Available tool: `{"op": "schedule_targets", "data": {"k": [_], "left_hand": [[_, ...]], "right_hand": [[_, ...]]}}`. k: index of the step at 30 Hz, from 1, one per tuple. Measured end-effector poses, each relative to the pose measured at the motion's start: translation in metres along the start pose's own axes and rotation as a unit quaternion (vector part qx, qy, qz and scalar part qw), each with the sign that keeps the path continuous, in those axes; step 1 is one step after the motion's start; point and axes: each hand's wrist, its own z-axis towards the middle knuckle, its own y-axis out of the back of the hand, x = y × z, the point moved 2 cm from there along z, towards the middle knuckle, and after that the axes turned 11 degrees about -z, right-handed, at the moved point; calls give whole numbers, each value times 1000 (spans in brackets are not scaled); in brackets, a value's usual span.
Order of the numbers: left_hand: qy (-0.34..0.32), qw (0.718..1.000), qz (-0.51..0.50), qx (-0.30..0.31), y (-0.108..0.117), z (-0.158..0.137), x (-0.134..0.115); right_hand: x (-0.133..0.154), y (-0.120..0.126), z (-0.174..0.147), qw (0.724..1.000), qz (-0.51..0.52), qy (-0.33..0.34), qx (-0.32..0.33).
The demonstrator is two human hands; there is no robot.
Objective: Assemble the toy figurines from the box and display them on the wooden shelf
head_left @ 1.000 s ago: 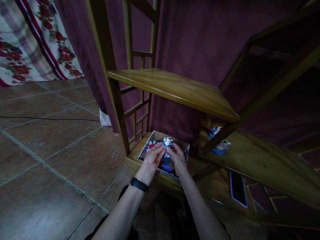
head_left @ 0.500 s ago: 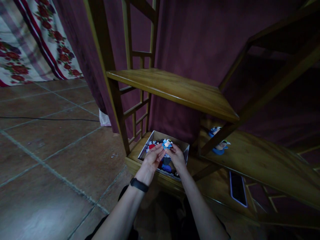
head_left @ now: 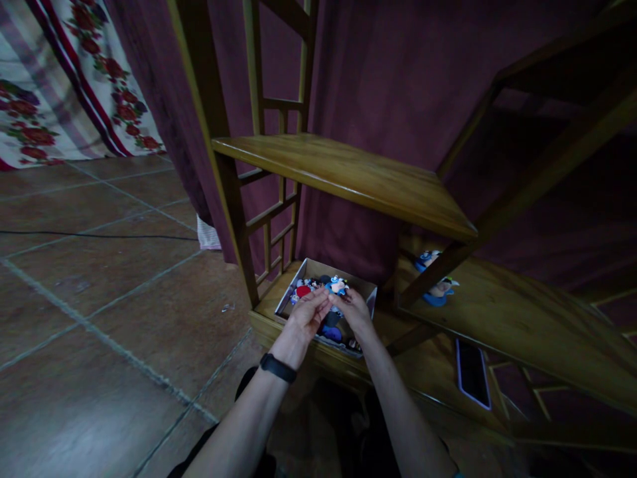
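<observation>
A small blue-and-white toy figurine (head_left: pixel 338 286) is held between the fingertips of both hands, above an open cardboard box (head_left: pixel 367 292). My left hand (head_left: pixel 309 312) pinches its left side, and a dark band circles that wrist. My right hand (head_left: pixel 354 309) grips it from the right. Inside the box lie several small figures, among them a red piece (head_left: pixel 302 291) and a purple-blue piece (head_left: pixel 332 333). My hands hide part of the box's contents. The figurine's fine details are too small to make out.
The box rests on the low level of a wooden shelf unit, beneath a wooden shelf board (head_left: pixel 343 176). Two similar figurines stand on the right-hand shelf, the nearer figurine (head_left: pixel 438 292) beside a slanted post. A phone (head_left: pixel 472 373) lies lower right. Tiled floor (head_left: pixel 99 279) extends left.
The figurine has shifted slightly to the right and turned a little between my fingers. Both hands stay over the box.
</observation>
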Motion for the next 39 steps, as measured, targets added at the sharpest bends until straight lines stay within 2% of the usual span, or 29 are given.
{"op": "schedule_targets", "data": {"k": [6,15,21,25,31,39], "left_hand": [[31,999,-13,35,-4,-4,2],[16,998,-30,48,-2,-1,4],[9,996,-80,43,0,6,9],[7,994,-105,35,-1,6,13],[-7,993,-114,17,-1,5,15],[-1,992,-110,59,0,13,15]], "right_hand": [[-1,7,2,999,-44,7,1],[2,7,1,998,-58,13,28],[6,5,-3,999,-36,17,-17],[8,3,-5,1000,2,23,-21],[2,3,-3,1000,6,1,-27],[-5,3,4,999,16,9,-41]]}}
